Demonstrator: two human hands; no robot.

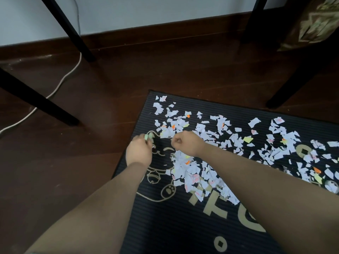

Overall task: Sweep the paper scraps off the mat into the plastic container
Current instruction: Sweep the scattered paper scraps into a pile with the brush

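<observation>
A black ribbed mat (165, 226) with a gold cat drawing lies on the floor. Many white paper scraps (190, 171), a few of them orange or yellow, cover its middle and right side. My left hand (139, 151) hovers over the mat's left edge and grips a small pale green object (148, 136); most of the object is hidden by my fingers. My right hand (185, 143) is curled into a fist just right of it, at the edge of the scrap pile, and nothing shows in it. No plastic container is in view.
Dark wooden floor (91, 162) surrounds the mat. Black furniture legs (42, 105) stand at the left and another black leg (286, 92) at the right. A white cable (60, 83) runs along the floor at the left. The wall and skirting lie at the back.
</observation>
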